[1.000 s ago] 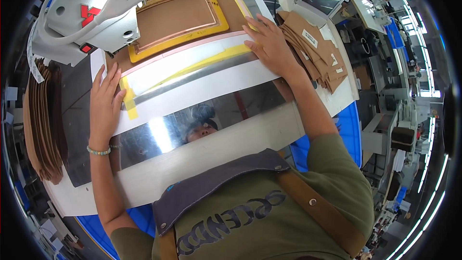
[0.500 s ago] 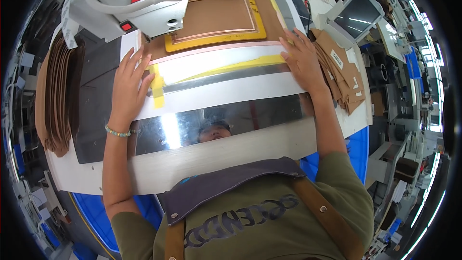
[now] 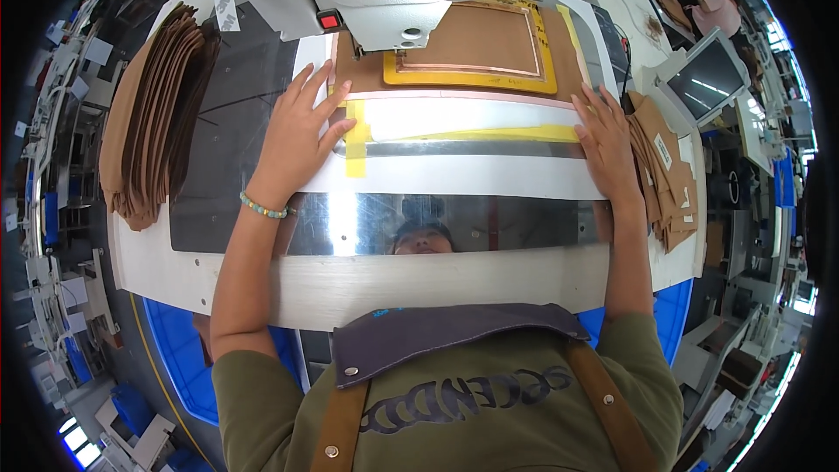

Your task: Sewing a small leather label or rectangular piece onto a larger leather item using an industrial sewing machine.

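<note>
My left hand lies open, fingers spread, on the left side of a white sheet with yellow tape near the thumb. My right hand rests with fingers apart on the right side, beside another yellow tape strip. Between them, a brown board bears a yellow frame with an inner copper-coloured rectangle. A white sewing machine head overhangs the frame's left part. A polished metal plate in front shows a reflection.
Stacked brown pieces stand at left and lie labelled at right. A monitor sits at back right. Blue bins are under the table edge. A person in pink is at the far back right.
The view has turned, shifting the scene rightward in the picture. My hands remain spread on the sheet's sides. The machine head now overlaps more of the yellow frame.
</note>
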Demonstrator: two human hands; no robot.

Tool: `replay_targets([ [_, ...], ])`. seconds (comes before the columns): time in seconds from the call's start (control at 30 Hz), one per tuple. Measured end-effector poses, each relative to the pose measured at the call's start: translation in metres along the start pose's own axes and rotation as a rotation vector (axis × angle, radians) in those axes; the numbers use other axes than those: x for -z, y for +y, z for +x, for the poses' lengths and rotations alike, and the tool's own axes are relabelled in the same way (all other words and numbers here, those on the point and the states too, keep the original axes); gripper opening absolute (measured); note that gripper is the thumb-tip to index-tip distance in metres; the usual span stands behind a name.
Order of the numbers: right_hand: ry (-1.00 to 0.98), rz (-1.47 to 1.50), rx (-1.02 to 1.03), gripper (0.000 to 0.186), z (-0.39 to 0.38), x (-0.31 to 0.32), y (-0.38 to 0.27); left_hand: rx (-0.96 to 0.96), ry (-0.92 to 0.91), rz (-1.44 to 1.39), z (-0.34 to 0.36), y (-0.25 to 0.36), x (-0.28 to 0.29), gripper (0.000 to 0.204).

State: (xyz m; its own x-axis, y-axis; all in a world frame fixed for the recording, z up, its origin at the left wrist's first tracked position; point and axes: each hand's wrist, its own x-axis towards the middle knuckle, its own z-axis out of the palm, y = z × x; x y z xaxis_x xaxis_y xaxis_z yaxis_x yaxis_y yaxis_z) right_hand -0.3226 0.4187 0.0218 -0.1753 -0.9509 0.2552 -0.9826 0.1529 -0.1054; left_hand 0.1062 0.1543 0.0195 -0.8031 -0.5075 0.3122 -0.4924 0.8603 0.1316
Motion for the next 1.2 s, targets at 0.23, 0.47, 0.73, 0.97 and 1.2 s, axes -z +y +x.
replay_targets([
  [0.23, 0.032, 0.006, 0.018, 0.05, 0.0, 0.002, -0.002, 0.006, -0.015, -0.007, 0.0, -0.001, 0.002, 0.051],
  [0.47, 0.047, 0.028, 0.017, 0.047, 0.002, 0.001, -0.005, -0.012, -0.004, 0.031, 0.0, -0.003, 0.001, 0.052],
  [0.73, 0.208, -0.032, 0.07, 0.044, 0.0, 0.013, 0.018, -0.044, -0.019, -0.025, -0.001, -0.005, 0.0, 0.051],
  [0.97, 0.427, -0.027, -0.511, 0.034, -0.044, 0.097, 0.095, -0.024, -0.066, -0.013, 0.007, 0.003, -0.003, 0.053],
  [1.2, 0.113, 0.132, -0.575, 0.023, -0.056, 0.044, 0.154, -0.022, -0.066, -0.04, -0.002, -0.007, 0.012, 0.054],
])
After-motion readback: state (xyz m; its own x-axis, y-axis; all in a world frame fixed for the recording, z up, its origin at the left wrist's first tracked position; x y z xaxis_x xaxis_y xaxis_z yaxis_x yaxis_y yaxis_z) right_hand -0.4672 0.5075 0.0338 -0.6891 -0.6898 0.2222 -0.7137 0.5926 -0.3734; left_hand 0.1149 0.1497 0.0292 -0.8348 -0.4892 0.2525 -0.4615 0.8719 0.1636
